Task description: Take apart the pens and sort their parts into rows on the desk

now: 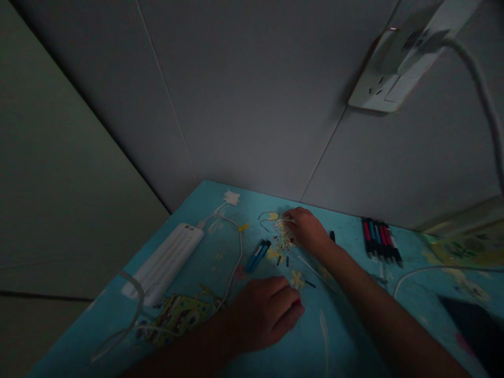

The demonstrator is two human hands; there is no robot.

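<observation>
My left hand (271, 313) is closed above the near part of the table, with a bit of a red piece (298, 303) showing at its fingertips; the rest is hidden by the fingers. Farther back, my right hand (307, 229) reaches down to a pile of small loose parts (284, 236), its fingers curled together at the pile's edge. What they pinch, if anything, I cannot make out. Two blue pen barrels (258, 255) lie side by side left of the pile. Below my right forearm rests a thin white rod (317, 273), like a pen refill, near several short dark pieces (310, 284).
A white power strip (165, 262) with a cable lies at the left. Several assembled pens (380, 241) are lined up by the wall at right. A wall socket (384, 86) holds a plugged-in cord. A dark flat object (472, 331) sits at the lower right.
</observation>
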